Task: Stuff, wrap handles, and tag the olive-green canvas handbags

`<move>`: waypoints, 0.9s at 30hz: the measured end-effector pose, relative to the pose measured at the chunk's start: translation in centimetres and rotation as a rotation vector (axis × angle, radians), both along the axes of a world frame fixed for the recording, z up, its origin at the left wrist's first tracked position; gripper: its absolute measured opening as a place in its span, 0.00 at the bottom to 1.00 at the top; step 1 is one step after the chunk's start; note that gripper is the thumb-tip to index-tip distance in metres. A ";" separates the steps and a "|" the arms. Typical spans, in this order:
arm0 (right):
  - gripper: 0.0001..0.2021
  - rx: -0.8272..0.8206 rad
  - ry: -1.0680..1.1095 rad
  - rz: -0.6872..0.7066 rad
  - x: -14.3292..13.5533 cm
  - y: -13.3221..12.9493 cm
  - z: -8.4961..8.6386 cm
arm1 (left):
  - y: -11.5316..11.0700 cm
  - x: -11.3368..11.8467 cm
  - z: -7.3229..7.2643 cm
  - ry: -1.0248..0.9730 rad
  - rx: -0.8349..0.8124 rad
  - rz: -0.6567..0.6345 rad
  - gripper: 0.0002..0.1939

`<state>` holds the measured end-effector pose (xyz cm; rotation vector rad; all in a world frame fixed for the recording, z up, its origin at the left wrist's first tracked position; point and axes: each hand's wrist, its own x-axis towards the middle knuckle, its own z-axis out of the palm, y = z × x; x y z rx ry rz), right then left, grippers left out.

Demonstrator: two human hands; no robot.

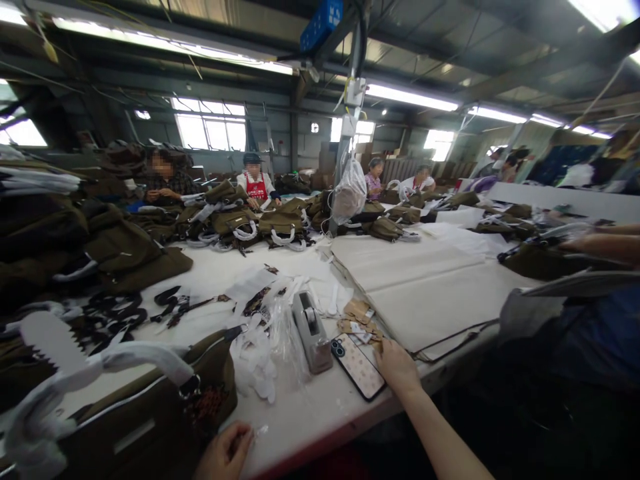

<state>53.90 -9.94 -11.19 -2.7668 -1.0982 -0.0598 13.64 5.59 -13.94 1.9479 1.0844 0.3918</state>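
An olive-brown handbag [150,407] stands at the front left, its handles [145,357] wrapped in white padding. Beside its lower right corner is my left hand [227,452], fingers curled together; a small scrap of clear plastic [260,432] lies by the fingertips. What those fingers hold, if anything, is hidden. My right hand [397,368] reaches across to a small pile of brown paper tags [357,320], its fingers closed at the edge of the nearest tag. Just left of this hand lies a phone [359,368] in a patterned case, and past it stands a grey tape dispenser [311,333].
Clear plastic and white wrapping pieces [255,353] lie between bag and dispenser. Dark straps [115,317] are scattered at left, near stacked bags [120,250]. A large pale sheet [425,280] covers the table at right. Co-workers sit at the back; another person's arm [605,247] reaches in at right.
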 end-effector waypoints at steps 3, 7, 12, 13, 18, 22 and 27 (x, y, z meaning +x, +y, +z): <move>0.16 -0.067 -0.019 0.017 0.7 1.1 0.3 | -0.2 0.0 0.0 -0.004 0.024 0.013 0.18; 0.16 -0.120 -0.022 0.045 0.8 0.8 0.6 | -0.3 -0.1 -0.1 -0.013 0.031 0.039 0.18; 0.14 -0.127 -0.039 0.051 0.0 -2.1 1.1 | -0.6 -0.1 0.2 -0.040 0.037 0.071 0.18; 0.14 -0.125 -0.044 0.047 -0.2 -2.7 1.1 | -0.7 -0.1 0.3 -0.043 0.039 0.070 0.18; 0.15 -0.107 -0.048 0.061 -0.6 -5.0 1.1 | -0.6 -0.3 0.6 -0.017 0.027 0.034 0.18; 0.18 -0.038 -0.068 0.080 -1.2 -5.4 1.6 | -0.4 -0.4 0.3 -0.003 0.025 0.047 0.18; 0.14 0.006 -0.086 0.152 -2.2 -3.8 2.4 | -0.5 -0.4 0.2 -0.006 0.031 0.052 0.18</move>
